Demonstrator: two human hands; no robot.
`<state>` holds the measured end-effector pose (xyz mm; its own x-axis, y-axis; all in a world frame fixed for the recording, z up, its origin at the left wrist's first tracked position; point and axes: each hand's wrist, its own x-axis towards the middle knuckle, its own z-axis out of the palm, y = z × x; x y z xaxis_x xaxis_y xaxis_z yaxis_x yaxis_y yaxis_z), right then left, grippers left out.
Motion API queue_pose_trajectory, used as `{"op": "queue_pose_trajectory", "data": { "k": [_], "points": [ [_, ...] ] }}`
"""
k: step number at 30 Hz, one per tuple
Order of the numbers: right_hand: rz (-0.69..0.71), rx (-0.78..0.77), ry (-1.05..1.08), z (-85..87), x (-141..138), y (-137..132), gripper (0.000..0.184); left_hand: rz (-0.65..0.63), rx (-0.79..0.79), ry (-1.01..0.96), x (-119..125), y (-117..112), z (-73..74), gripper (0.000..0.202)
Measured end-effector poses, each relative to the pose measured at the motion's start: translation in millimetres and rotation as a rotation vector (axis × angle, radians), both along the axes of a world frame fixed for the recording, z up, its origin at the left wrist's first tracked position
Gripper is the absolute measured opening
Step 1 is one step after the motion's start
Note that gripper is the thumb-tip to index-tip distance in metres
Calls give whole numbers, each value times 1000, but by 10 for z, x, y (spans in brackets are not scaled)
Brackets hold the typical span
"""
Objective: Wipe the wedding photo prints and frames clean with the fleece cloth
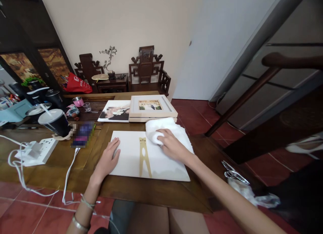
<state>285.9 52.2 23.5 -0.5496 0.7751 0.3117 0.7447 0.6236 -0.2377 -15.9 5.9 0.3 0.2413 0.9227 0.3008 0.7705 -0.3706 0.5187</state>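
A white rectangular board (126,163) lies flat on the wooden table, with a gold A-like shape (141,156) on its face. My left hand (108,158) rests flat on the board's left edge, fingers stretched out. At the upper right of the board, my right hand (173,145) grips a bunched part of a white towel (157,123). The rest of the towel spreads behind that hand over the board's right side. The fingertips of my right hand are partly hidden in the cloth.
Behind the board are a framed picture (166,103) and a photo panel (111,108). A lidded cup with a straw (59,124), a phone on a cable (83,134) and a power strip (45,151) stand left. Scissors (234,175) and clear plastic (244,192) lie right.
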Motion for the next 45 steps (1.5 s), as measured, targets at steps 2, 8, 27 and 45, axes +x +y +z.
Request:
{"op": "queue_pose_trajectory", "data": {
  "k": [2, 8, 27, 45],
  "points": [
    [-20, -15, -2, -2, -14, -65, 35, -1, 4, -2, 2, 0, 0, 44],
    [-1, -44, 29, -56, 10, -819, 33, -4, 4, -17, 19, 0, 6, 43],
    [-52, -52, 88, -14, -68, -18, 35, 10, -13, -60, 16, 7, 24, 43],
    [150, -77, 51, 60, 166, -1136, 32, 2, 2, -19, -11, 24, 20, 46]
  ]
}}
